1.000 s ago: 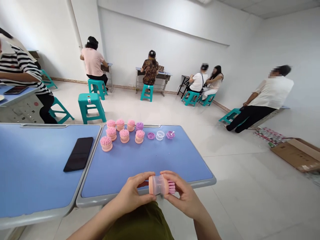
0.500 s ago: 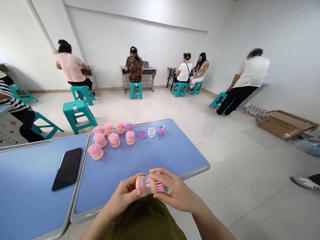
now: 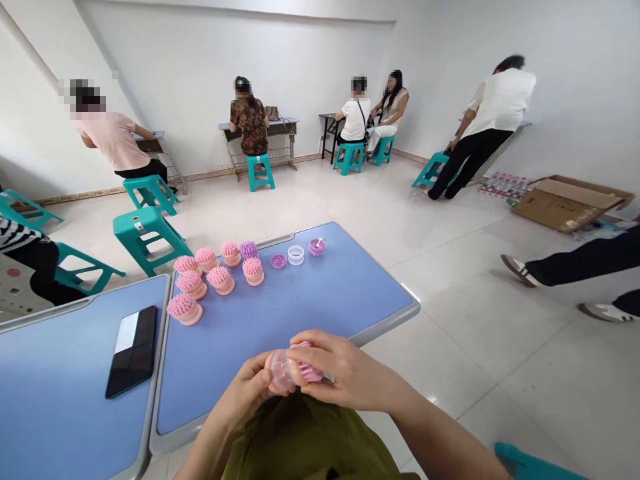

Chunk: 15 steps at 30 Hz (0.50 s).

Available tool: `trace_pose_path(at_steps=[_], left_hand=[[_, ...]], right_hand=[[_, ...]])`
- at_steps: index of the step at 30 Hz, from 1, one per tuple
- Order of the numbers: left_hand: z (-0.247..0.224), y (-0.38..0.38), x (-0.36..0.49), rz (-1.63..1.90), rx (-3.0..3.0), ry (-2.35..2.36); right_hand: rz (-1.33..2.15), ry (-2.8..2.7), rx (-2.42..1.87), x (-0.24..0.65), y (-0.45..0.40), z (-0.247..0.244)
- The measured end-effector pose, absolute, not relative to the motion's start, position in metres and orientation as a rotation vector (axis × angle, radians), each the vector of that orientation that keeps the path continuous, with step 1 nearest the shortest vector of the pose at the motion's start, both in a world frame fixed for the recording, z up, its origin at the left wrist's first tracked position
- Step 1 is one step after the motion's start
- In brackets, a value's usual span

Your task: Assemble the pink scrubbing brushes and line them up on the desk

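Between both hands, above the lap at the table's near edge, is a round brush [image 3: 281, 371] with pink bristles, a clear middle and a peach base. My left hand [image 3: 250, 385] is closed around its base end. Around the bristle end curl the fingers of my right hand [image 3: 345, 368], hiding part of it. Several finished-looking pink brushes [image 3: 221, 281] and a purple brush [image 3: 249, 250] stand on the blue table [image 3: 280, 327]. Beside them lie a purple disc [image 3: 279, 261], a clear ring [image 3: 295, 255] and a purple bristle head [image 3: 317, 247] with a white stem.
A black phone [image 3: 133, 353] lies on the adjoining table to the left. Teal stools [image 3: 145, 233] and seated people are farther off. A cardboard box [image 3: 565, 207] sits on the floor at right, with a walking person's legs [image 3: 575, 263] nearby.
The brush's clear middle shows shorter between my hands, and it is tilted slightly differently. The camera view has shifted. A person's legs have come in at the right.
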<state>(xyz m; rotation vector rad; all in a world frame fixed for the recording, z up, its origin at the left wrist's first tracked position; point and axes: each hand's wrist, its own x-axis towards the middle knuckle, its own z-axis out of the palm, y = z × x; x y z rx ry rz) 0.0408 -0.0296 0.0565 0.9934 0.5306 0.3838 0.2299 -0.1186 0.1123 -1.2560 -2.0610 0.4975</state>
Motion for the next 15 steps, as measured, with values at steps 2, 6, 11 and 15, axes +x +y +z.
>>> trace_pose_path(at_steps=[2, 6, 11, 15], left_hand=[[0.056, -0.029, 0.040, 0.364, 0.995, 0.534], [0.059, -0.028, 0.040, 0.318, 1.033, 0.500], [0.059, -0.026, 0.039, 0.388, 1.129, 0.489], [0.053, -0.029, 0.037, 0.488, 1.223, 0.520]], right_hand=[[0.495, -2.082, -1.245, 0.230, -0.118, 0.115], [0.491, -2.094, -1.222, 0.230, -0.118, 0.114], [0.503, -2.064, -1.212, 0.229, -0.118, 0.111], [0.555, -1.985, -1.258, 0.231, -0.120, 0.104]])
